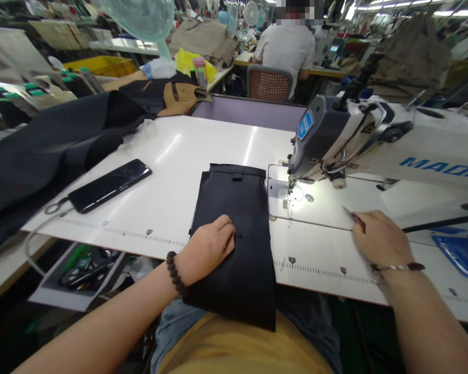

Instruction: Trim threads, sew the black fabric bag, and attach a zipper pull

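Note:
A flat black fabric panel (pixel 245 208) lies on the white table and hangs over its front edge towards my lap. It has a short black tab near its far end. My left hand (pixel 214 241) rests on the panel's left half with the fingers curled closed against it. To the right, my right hand (pixel 378 236) is closed around small thread snips (pixel 353 214), whose pointed tip sticks out to the left; most of them is hidden in the fist. Between the hands and farther back, the sewing machine's needle area (pixel 291 191) is lit, beside the panel's right edge.
The sewing machine (pixel 374 130) fills the right side. A black phone (pixel 111 186) with a cable lies at left, near piled black material (pixel 58 145). A blue packet (pixel 462 254) lies far right. Under the table's left edge sits an open drawer (pixel 62 298). Ahead, a person (pixel 286 49) sits.

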Action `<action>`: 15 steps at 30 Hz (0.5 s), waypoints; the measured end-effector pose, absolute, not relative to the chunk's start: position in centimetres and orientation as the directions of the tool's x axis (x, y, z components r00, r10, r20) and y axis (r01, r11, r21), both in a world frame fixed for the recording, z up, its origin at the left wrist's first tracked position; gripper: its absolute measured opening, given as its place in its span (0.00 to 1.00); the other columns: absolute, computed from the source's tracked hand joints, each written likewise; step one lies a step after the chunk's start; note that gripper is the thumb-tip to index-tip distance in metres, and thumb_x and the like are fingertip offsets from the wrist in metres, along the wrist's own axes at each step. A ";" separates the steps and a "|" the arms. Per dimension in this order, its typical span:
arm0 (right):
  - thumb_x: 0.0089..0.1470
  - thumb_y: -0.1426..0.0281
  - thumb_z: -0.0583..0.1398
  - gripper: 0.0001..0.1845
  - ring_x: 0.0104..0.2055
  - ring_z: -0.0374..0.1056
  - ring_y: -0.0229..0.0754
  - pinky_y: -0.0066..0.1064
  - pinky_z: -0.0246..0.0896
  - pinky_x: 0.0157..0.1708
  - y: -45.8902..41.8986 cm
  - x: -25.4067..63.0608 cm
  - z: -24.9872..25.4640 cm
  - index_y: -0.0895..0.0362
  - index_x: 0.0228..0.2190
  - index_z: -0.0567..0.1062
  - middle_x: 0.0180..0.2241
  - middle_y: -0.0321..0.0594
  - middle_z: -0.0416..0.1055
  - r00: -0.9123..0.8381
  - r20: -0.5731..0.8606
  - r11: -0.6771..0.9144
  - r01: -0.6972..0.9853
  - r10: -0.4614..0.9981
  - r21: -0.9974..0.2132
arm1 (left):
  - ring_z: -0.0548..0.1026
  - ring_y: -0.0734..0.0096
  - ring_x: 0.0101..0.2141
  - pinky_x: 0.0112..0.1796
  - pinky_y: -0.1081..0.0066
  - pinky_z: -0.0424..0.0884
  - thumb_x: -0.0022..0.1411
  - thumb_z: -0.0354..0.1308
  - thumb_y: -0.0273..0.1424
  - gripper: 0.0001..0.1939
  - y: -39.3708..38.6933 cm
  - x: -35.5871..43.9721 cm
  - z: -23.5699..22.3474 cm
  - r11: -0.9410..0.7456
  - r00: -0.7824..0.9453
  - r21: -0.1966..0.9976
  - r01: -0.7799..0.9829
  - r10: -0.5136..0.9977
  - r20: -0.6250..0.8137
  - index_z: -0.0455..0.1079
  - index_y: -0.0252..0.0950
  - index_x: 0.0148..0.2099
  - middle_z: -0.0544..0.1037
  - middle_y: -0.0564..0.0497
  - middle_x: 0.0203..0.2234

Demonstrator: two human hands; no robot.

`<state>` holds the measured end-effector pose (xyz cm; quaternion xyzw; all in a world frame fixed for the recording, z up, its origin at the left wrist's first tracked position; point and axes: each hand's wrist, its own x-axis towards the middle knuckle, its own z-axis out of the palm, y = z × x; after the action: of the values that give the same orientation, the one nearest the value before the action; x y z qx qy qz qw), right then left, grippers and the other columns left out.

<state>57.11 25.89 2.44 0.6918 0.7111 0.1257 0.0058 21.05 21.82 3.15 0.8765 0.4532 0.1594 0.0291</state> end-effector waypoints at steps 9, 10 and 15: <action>0.58 0.72 0.48 0.14 0.31 0.67 0.45 0.33 0.59 0.30 20.7 52.8 4.4 0.65 0.38 0.71 0.32 0.48 0.72 -0.303 0.518 0.340 0.940 0.800 0.025 | 0.70 0.72 0.27 0.26 0.73 0.69 0.62 0.45 0.26 0.08 22.0 21.5 3.9 -0.683 0.665 0.066 0.728 0.726 0.177 0.66 0.33 0.37 0.70 0.49 0.33; 0.58 0.73 0.49 0.13 0.32 0.67 0.45 0.33 0.59 0.32 20.0 51.4 4.9 0.65 0.39 0.70 0.33 0.48 0.71 -0.364 0.525 0.417 0.909 0.769 0.020 | 0.69 0.72 0.25 0.24 0.73 0.67 0.62 0.45 0.25 0.09 22.1 21.7 3.9 -0.695 0.684 0.021 0.718 0.712 0.156 0.66 0.33 0.33 0.69 0.50 0.31; 0.57 0.79 0.50 0.15 0.32 0.60 0.44 0.35 0.56 0.32 17.6 44.5 5.5 0.63 0.44 0.70 0.30 0.46 0.65 -0.501 0.465 0.600 0.795 0.730 -0.085 | 0.68 0.73 0.23 0.22 0.73 0.65 0.63 0.43 0.25 0.12 22.2 22.1 3.4 -0.674 0.658 0.004 0.739 0.723 0.212 0.65 0.33 0.30 0.69 0.50 0.28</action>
<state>44.53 17.62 5.52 0.4416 0.8635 0.0702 -0.2332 22.06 22.25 3.41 0.9095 0.4018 0.0982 -0.0409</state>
